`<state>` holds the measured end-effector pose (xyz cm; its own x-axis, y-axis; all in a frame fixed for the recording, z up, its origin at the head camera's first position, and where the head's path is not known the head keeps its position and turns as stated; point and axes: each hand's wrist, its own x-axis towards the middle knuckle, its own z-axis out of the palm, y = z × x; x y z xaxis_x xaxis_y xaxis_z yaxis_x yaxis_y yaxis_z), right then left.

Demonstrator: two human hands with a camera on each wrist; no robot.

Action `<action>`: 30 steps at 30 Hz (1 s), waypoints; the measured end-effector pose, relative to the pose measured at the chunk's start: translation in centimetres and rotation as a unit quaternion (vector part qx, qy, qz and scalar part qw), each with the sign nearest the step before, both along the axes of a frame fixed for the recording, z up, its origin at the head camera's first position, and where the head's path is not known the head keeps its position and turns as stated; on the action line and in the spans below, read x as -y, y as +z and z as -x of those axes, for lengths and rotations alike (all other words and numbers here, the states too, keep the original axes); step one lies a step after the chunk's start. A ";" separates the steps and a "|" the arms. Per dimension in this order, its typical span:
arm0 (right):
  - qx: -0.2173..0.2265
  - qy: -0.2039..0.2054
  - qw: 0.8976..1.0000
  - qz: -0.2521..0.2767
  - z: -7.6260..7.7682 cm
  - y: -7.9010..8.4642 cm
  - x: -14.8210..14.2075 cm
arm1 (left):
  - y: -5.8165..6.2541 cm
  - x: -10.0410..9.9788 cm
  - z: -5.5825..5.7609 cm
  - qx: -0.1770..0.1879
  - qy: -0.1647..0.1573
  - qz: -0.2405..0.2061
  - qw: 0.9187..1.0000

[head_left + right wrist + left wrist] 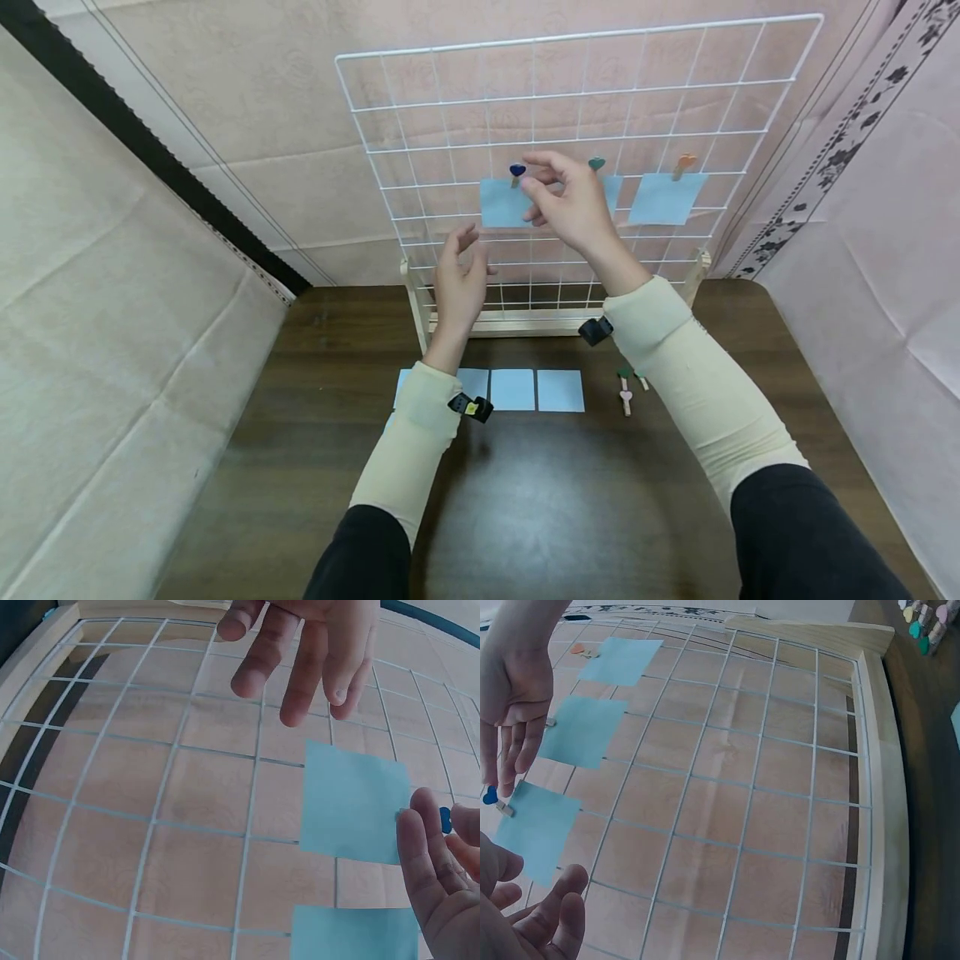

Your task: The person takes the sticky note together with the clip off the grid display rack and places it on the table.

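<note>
My right hand (566,196) is raised at the white wire grid (431,150), its fingers loosely bent and apart. Its fingertips are right by a wooden clip with a dark blue heart (517,169), which sits at the top of a light blue paper sheet (498,204). In the right wrist view, the blue heart (445,819) shows between thumb and fingers. Lower and to the left, my left hand (459,279) hovers before the grid, fingers relaxed, holding nothing. Another blue sheet (612,190) hangs partly behind my right hand, under a green heart clip (596,163).
A third sheet (667,200) hangs at the right under an orange clip (683,165). Wooden feet (415,304) support the grid. On the dark table (525,500), several blue sheets (560,391) lie in a row, partly behind my left arm, with small clips (626,396) to their right.
</note>
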<state>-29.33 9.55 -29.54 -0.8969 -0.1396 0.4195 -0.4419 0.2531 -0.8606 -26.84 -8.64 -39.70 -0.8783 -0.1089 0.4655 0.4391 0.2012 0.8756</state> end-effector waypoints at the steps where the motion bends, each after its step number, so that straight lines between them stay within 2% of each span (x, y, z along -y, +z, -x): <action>1: 0.001 -0.002 1.000 -0.006 0.1 0.2 0.1 | 0.1 -0.1 0.1 0.000 -0.001 0.002 1.000; 6: 0.011 -0.008 0.999 -0.037 0.3 0.8 0.7 | 0.8 -0.3 0.7 0.008 0.005 0.002 1.000; 12: 0.026 -0.022 0.998 -0.046 0.8 1.2 1.1 | 1.5 -0.8 1.3 0.015 -0.003 -0.024 1.000; 15: 0.020 -0.033 0.997 -0.059 1.0 1.3 1.1 | 1.8 -1.2 1.7 0.017 -0.006 -0.025 1.000; 22: 0.000 -0.041 0.995 -0.087 1.1 1.5 1.1 | 2.4 -1.5 2.5 0.007 0.011 -0.013 1.000; 30: -0.007 -0.050 0.994 -0.098 1.4 1.4 1.3 | 3.0 -1.5 2.9 0.010 0.026 -0.039 0.999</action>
